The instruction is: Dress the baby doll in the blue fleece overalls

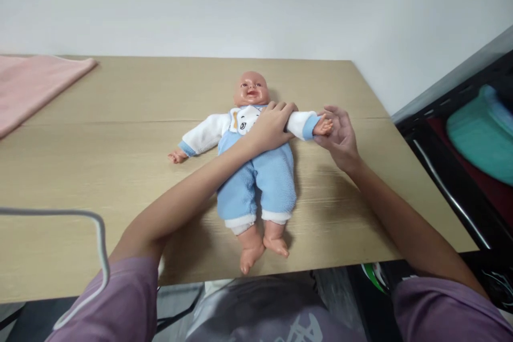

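A baby doll lies on its back on the wooden table, its bald head toward the wall and its bare feet toward me. It wears a blue and white fleece outfit with a cartoon face on the chest. My left hand lies across the chest, its fingers wrapped round the upper part of the doll's arm on the right. That arm, in its white sleeve, is stretched out sideways. With my right hand I hold its far end, thumb by the blue cuff and fingers behind the small doll hand. The doll's other arm rests outstretched on the left.
A pink cloth lies at the table's far left. A pale cable crosses the lower left, in front of my sleeve. The table meets a white wall behind. Right of its edge, a black rack holds a teal object.
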Demonstrator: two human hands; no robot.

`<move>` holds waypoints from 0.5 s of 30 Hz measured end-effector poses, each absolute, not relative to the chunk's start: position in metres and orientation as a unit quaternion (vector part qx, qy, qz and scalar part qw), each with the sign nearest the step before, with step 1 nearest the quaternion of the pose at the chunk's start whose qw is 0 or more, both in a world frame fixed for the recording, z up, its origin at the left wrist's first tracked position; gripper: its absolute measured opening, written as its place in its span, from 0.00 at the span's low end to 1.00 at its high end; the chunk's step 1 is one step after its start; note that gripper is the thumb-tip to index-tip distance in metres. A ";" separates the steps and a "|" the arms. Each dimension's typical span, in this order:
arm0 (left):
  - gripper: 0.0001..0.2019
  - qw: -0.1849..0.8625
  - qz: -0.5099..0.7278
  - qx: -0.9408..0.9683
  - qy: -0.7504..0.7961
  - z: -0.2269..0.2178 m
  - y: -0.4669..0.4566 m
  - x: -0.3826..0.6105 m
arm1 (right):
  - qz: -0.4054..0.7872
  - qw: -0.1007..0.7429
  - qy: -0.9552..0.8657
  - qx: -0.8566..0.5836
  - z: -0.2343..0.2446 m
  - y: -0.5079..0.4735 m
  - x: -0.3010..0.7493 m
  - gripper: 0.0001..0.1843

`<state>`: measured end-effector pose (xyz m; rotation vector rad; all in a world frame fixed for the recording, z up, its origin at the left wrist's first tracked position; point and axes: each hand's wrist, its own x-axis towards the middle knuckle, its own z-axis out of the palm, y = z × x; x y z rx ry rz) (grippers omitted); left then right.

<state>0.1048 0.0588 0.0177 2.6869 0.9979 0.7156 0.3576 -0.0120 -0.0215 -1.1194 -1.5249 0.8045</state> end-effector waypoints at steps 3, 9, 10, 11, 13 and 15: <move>0.19 0.111 0.271 0.898 0.328 0.019 0.059 0.103 | 0.373 0.484 -0.634 -0.474 -0.036 -0.008 0.359 0.45; 0.17 0.184 0.363 0.846 0.344 0.018 0.065 0.092 | 0.392 0.411 -0.678 -0.467 -0.045 -0.013 0.351 0.28; 0.18 0.195 0.376 0.836 0.349 0.018 0.067 0.089 | 0.384 0.402 -0.692 -0.460 -0.044 -0.015 0.348 0.27; 0.20 0.206 0.391 0.825 0.353 0.017 0.069 0.085 | 0.376 0.394 -0.705 -0.455 -0.043 -0.017 0.346 0.27; 0.25 0.231 0.430 0.799 0.352 0.016 0.073 0.076 | 0.363 0.381 -0.723 -0.448 -0.042 -0.017 0.344 0.26; 0.28 0.276 0.475 0.762 0.343 0.015 0.075 0.068 | 0.351 0.367 -0.738 -0.444 -0.041 -0.017 0.344 0.24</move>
